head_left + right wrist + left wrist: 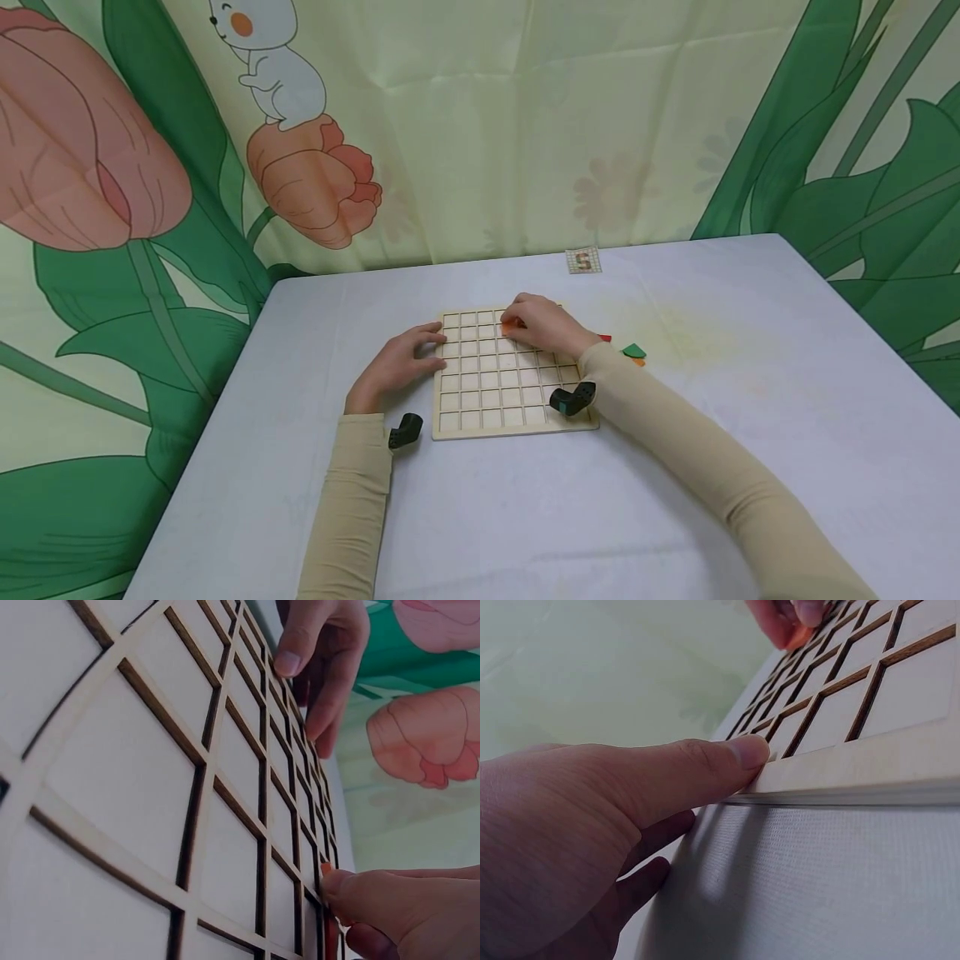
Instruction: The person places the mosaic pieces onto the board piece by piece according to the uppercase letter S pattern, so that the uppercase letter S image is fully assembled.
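A wooden grid board [480, 434] with square cells lies flat on the table. Over its far part, my right hand [549, 323] pinches a small orange piece [507, 329] between thumb and fingers. The right wrist view also shows that orange piece [331, 930], low at the grid and partly covered by the fingers. Along the board's left edge rests my left hand [397, 360], fingers extended. In the left wrist view its thumb [705, 761] touches the rim. I cannot tell whether the orange piece is seated in a cell.
Right of the board lie a red piece [605, 337], a green piece [634, 351] and another orange piece [640, 362], partly hidden. A small patterned card [583, 260] sits near the far edge of the white table [480, 517]. A printed curtain [480, 125] hangs behind.
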{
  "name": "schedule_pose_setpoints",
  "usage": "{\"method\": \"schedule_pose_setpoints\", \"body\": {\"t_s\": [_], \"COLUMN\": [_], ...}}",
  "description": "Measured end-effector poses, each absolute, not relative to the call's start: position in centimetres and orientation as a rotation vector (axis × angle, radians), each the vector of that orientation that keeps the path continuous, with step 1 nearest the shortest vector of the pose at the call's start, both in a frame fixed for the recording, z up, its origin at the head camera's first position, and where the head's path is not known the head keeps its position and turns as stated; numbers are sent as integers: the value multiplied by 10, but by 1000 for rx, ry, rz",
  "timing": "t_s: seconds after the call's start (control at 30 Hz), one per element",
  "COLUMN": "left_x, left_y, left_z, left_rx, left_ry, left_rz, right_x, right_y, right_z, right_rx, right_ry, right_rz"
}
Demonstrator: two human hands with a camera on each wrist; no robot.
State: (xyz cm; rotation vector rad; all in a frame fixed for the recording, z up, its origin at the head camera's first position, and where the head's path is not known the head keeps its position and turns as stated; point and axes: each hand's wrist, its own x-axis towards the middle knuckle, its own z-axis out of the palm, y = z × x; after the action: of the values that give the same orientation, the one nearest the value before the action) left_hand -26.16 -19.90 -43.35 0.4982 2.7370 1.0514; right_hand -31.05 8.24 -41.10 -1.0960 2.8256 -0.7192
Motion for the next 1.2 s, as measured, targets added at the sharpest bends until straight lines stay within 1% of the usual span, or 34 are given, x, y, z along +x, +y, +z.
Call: {"method": "schedule_pose_setpoints", "body": {"t_s": [0.33,0.77,1.2], "left_x": [-263,-260,-261], "left_y": [-199,-199,-198], "left_z": [-435,-433,-433], "left_rx": [508,531,537], "left_ry": [2747,2749,2758], "left_rz": [1031,1059,1057], "right_x": [-309,-309,-307], "right_y": [80,76,77], "right_z": [-417,-420,-419], "right_rx": [-1090,-1082,-1069], "right_ry": [2818,2864,2859], "right_rz": [-792,-713,-747]}}
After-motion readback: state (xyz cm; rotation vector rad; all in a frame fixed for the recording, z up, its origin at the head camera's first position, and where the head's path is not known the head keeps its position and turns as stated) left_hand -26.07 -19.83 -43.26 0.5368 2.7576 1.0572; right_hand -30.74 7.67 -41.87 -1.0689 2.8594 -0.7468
